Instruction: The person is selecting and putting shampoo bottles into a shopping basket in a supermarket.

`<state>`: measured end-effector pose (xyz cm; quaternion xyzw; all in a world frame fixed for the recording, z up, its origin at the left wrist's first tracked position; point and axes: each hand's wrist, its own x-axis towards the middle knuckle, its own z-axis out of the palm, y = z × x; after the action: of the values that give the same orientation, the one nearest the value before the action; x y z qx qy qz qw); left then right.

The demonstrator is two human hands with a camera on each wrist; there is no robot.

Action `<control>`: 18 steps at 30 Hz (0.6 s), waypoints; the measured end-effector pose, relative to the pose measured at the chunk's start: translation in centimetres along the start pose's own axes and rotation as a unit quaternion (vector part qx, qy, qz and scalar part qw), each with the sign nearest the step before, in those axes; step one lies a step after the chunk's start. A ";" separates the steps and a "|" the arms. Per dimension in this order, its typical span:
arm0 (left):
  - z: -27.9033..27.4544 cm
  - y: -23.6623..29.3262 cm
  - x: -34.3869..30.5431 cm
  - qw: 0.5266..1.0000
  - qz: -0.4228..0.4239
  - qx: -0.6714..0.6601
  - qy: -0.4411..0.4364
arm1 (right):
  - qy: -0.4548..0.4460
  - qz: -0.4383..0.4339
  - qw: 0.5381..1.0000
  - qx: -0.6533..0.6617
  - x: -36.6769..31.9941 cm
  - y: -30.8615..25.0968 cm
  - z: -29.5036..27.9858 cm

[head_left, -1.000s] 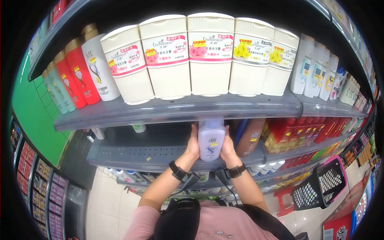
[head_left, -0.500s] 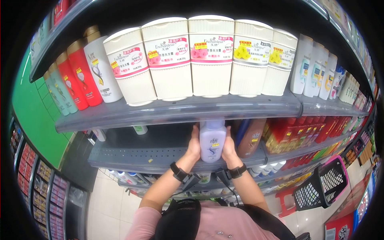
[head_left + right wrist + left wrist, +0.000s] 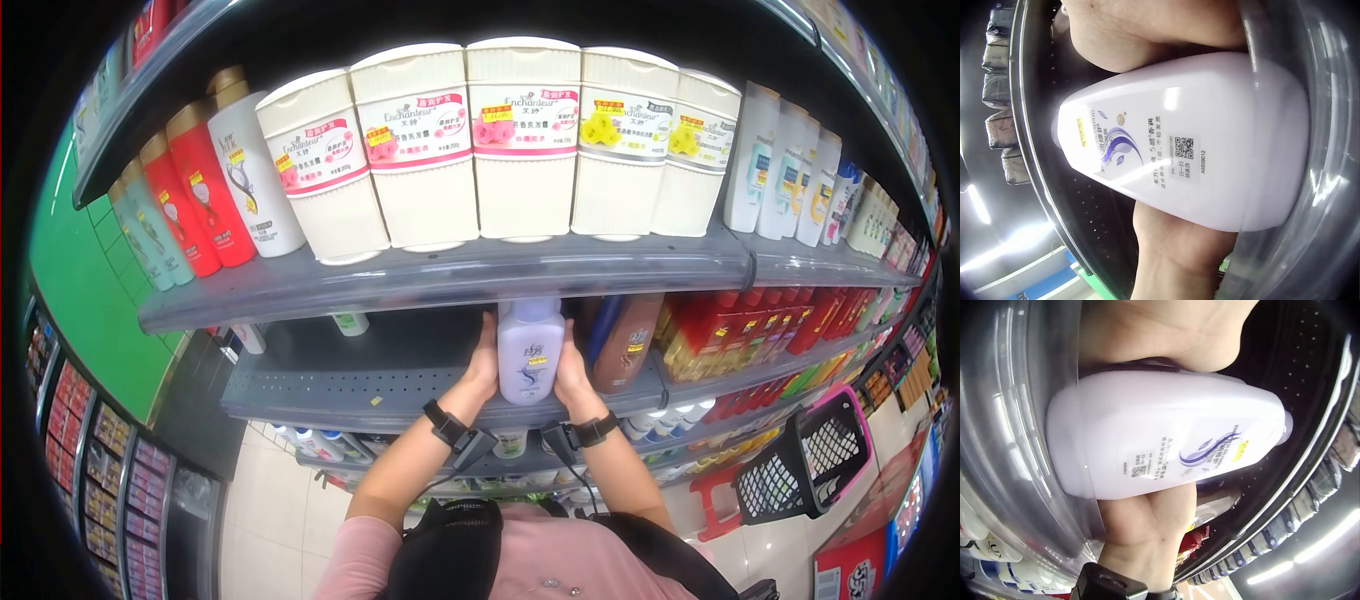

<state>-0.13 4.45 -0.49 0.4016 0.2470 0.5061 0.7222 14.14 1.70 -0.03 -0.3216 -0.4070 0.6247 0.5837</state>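
Observation:
A pale lavender shampoo bottle [image 3: 530, 355] with a purple swirl and a yellow sticker stands upright at the front of the second shelf. My left hand [image 3: 484, 362] holds its left side and my right hand [image 3: 573, 366] its right side, thumbs up along the edges and fingers mostly hidden behind. In the left wrist view the clear shelf lip [image 3: 1029, 425] overlaps the bottle's base. The label of the bottle [image 3: 1179, 144] faces out in the right wrist view. A brown bottle [image 3: 628, 345] stands just right of my right hand.
Above my hands juts the upper shelf edge [image 3: 450, 280], bearing several white bottles [image 3: 525, 190]. Red bottles [image 3: 185, 190] stand at its left. Red-and-gold packs [image 3: 715, 335] line the second shelf to the right. A black basket [image 3: 775, 485] is on the floor at right.
The view shifts only slightly. Both hands stay on the shampoo bottle, which keeps its place on the shelf.

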 end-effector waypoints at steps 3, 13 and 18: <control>0.2 0.1 0.0 1.000 -0.010 0.011 -0.008 | -0.003 -0.023 1.000 0.000 -0.2 -0.2 -0.1; 0.2 0.1 -0.2 0.999 -0.031 0.036 0.009 | -0.002 -0.056 0.998 -0.014 -0.3 0.1 -0.3; 2.3 0.6 -2.1 0.994 0.065 0.033 0.075 | 0.003 -0.082 0.996 -0.025 -0.4 0.6 -0.2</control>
<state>0.59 1.84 1.20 0.4013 0.2908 0.5724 0.6533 14.10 1.38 -0.66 -0.3032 -0.4457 0.5632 0.6262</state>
